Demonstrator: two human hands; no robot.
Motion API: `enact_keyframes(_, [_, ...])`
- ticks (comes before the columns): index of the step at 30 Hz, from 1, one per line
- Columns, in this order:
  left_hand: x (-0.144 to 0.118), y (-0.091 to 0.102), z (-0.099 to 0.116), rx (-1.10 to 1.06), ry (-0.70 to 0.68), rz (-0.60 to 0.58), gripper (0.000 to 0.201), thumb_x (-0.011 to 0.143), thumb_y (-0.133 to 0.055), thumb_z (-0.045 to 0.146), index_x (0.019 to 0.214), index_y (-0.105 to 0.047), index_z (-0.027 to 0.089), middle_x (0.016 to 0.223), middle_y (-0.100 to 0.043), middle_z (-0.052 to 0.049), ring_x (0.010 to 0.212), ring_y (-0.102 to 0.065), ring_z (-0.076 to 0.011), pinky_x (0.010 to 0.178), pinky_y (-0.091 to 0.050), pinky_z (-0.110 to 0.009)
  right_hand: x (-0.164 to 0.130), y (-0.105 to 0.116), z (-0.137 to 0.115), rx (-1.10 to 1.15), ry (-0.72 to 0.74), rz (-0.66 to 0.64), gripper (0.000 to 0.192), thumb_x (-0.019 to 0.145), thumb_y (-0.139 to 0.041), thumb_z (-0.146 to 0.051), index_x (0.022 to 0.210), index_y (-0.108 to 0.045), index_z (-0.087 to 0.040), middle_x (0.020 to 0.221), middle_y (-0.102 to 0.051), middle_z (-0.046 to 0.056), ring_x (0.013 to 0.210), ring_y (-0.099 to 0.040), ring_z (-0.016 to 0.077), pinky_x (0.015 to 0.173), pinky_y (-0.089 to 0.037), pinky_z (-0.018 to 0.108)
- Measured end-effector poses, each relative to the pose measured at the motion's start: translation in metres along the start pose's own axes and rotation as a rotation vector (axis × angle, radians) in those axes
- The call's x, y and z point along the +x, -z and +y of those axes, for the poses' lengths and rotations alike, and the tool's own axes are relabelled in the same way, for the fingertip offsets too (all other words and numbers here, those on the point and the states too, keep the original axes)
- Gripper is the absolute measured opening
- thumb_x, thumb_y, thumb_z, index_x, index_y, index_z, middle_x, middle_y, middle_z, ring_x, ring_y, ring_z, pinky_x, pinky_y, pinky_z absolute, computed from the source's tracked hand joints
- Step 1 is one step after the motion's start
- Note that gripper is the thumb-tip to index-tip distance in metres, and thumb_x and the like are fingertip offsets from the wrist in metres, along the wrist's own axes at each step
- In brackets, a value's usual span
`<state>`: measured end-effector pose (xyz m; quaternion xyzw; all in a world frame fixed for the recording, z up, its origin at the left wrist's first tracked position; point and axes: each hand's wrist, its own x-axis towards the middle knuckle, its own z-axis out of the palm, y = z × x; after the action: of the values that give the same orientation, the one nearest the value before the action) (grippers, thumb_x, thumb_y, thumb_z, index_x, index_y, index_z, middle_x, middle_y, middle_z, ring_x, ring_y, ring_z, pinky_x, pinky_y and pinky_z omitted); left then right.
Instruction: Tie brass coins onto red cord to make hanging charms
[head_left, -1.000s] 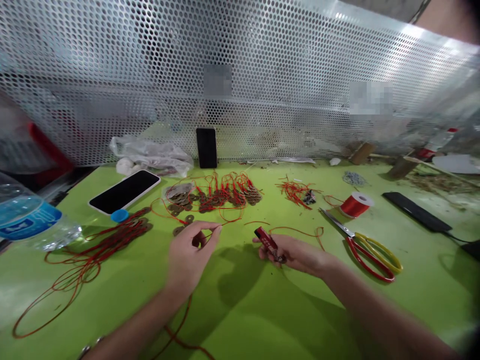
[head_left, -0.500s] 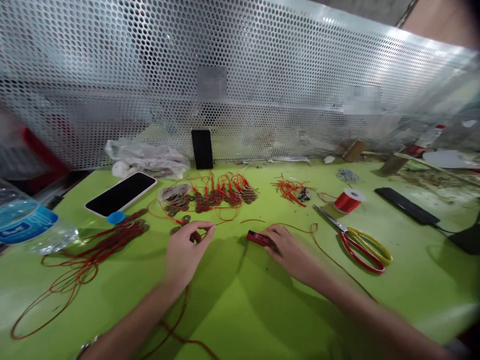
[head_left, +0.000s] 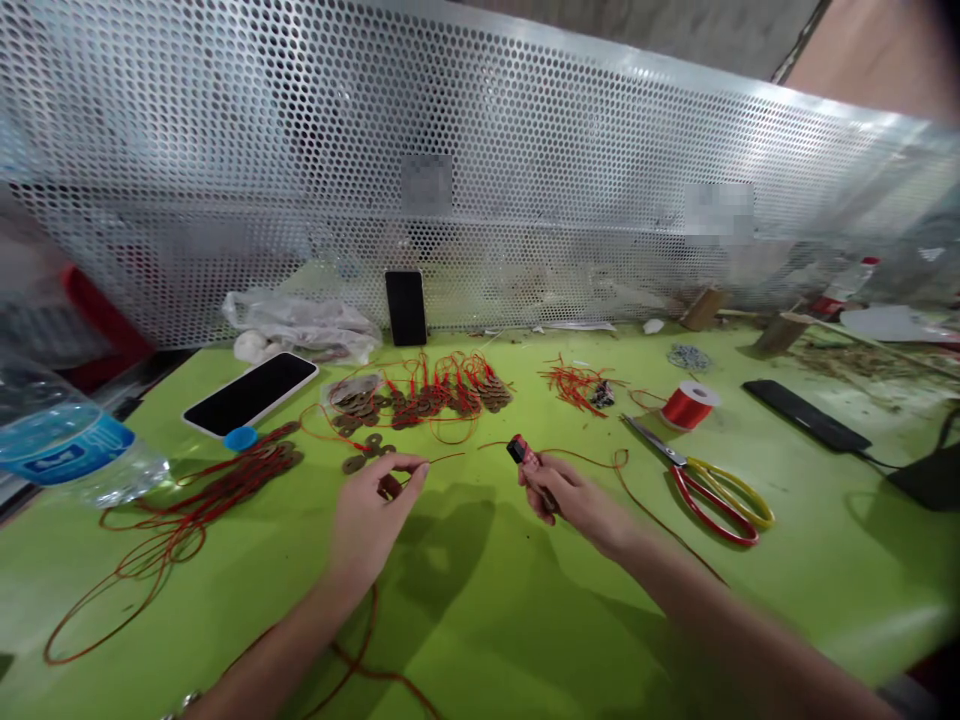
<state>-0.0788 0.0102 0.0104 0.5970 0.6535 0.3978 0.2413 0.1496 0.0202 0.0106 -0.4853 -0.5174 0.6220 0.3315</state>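
Observation:
My left hand (head_left: 381, 505) pinches a thin red cord (head_left: 448, 457) between thumb and forefinger, its free end sticking out to the right. In my right hand (head_left: 562, 490) is a red lighter (head_left: 523, 452), its dark top pointing up and left, held above the table; whether it is lit I cannot tell. Just behind my left hand lie a few loose round coins (head_left: 361, 457) with holes. Farther back, a row of bronze-coloured coins (head_left: 431, 402) carries red cord loops. A longer red cord (head_left: 577, 455) runs from near the lighter toward the right.
Scissors (head_left: 701, 480) with red and yellow handles and a red thread spool (head_left: 688, 406) lie right. Red cord scraps (head_left: 576, 385) lie behind. Corded coins (head_left: 240, 475), a phone (head_left: 251, 393) and a water bottle (head_left: 75, 450) are left. A perforated metal panel (head_left: 517, 150) closes the back.
My right hand has lifted the lighter off the table and tilted its top upward. My left hand still pinches the cord, whose end now shows plainly beyond the fingertips.

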Motion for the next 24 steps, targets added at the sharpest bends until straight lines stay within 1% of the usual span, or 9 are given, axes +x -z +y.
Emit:
enact_keyframes(2, [-0.003,0.0,0.001,-0.033,0.01,0.006,0.032,0.072,-0.057,0.05,0.078,-0.067,0.02,0.05,-0.052,0.004,0.044,-0.041,-0.0116,0.042,-0.026,-0.022,-0.001,-0.002,-0.002,-0.03,-0.022,0.024,0.034,0.075,-0.054,-0.05,0.072,-0.045,-0.018,0.057,-0.042,-0.005,0.049,-0.036,0.0067,0.047,-0.027,0.021])
enact_keyframes(5, [-0.005,-0.001,0.001,-0.058,0.029,-0.009,0.032,0.071,-0.058,0.049,0.078,-0.067,0.019,0.05,-0.052,0.004,0.044,-0.041,-0.0114,0.042,-0.025,-0.022,-0.001,-0.004,-0.002,-0.002,-0.032,0.025,0.034,0.074,-0.053,-0.051,0.072,-0.043,-0.018,0.057,-0.037,-0.007,0.047,-0.032,0.0055,0.045,-0.023,0.019])
enact_keyframes(10, [-0.004,-0.001,0.001,-0.04,0.066,-0.027,0.033,0.071,-0.058,0.05,0.077,-0.068,0.02,0.046,-0.048,0.005,0.042,-0.039,-0.0113,0.041,-0.024,-0.022,-0.001,-0.003,0.0,0.032,0.049,-0.026,0.026,0.077,-0.048,-0.045,0.079,-0.045,-0.019,0.053,-0.032,-0.009,0.044,-0.025,0.0056,0.041,-0.017,0.02])
enact_keyframes(12, [-0.004,-0.001,0.002,-0.036,0.082,-0.029,0.034,0.07,-0.058,0.051,0.077,-0.068,0.019,0.045,-0.047,0.005,0.042,-0.038,-0.0112,0.041,-0.023,-0.022,-0.001,-0.003,0.001,0.074,0.031,-0.039,0.025,0.076,-0.051,-0.043,0.078,-0.044,-0.019,0.053,-0.032,-0.009,0.043,-0.025,0.0052,0.041,-0.016,0.02])
enact_keyframes(16, [-0.003,-0.001,0.001,-0.046,0.094,-0.025,0.034,0.07,-0.058,0.05,0.077,-0.068,0.019,0.046,-0.048,0.005,0.042,-0.038,-0.0111,0.041,-0.023,-0.022,-0.001,-0.004,0.003,0.151,-0.042,-0.037,0.029,0.072,-0.055,-0.045,0.074,-0.04,-0.019,0.052,-0.032,-0.01,0.041,-0.023,0.0039,0.04,-0.013,0.02])
enact_keyframes(20, [-0.003,-0.003,-0.003,-0.047,0.101,-0.032,0.036,0.071,-0.057,0.052,0.079,-0.068,0.019,0.045,-0.047,0.005,0.042,-0.038,-0.0111,0.041,-0.023,-0.022,0.001,-0.003,0.007,0.177,-0.054,-0.061,0.031,0.071,-0.053,-0.047,0.073,-0.042,-0.019,0.048,-0.03,-0.011,0.038,-0.02,0.0037,0.039,-0.011,0.021])
enact_keyframes(24, [-0.001,-0.005,-0.008,-0.052,0.118,-0.034,0.036,0.07,-0.058,0.053,0.077,-0.069,0.019,0.043,-0.043,0.006,0.04,-0.036,-0.0107,0.04,-0.021,-0.022,0.002,-0.002,0.007,0.2,-0.072,-0.049,0.032,0.069,-0.054,-0.048,0.073,-0.042,-0.019,0.048,-0.029,-0.011,0.039,-0.018,0.0034,0.04,-0.01,0.021])
